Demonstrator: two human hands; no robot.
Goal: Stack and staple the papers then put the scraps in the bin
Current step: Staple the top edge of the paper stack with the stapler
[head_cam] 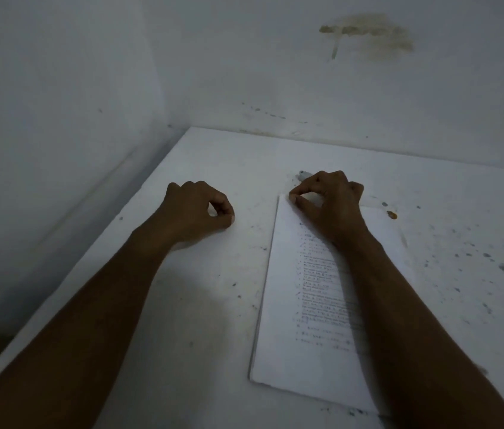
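A stack of printed papers [309, 305] lies flat on the white table [201, 305], right of centre. My right hand [331, 205] sits at the stack's far left corner, fingers curled, thumb and forefinger meeting on that corner. A small grey object [303, 174] peeks out just beyond its knuckles; I cannot tell what it is. My left hand [198, 209] rests on the bare table to the left of the papers, fingers curled with the thumb tip against the forefinger, and nothing shows in its grip. No bin is in view.
The table stands in a corner, with white walls [59, 119] along its left and far sides. Dark specks and a small orange spot [392, 215] mark the right part of the tabletop. The left table edge drops off to a dark floor.
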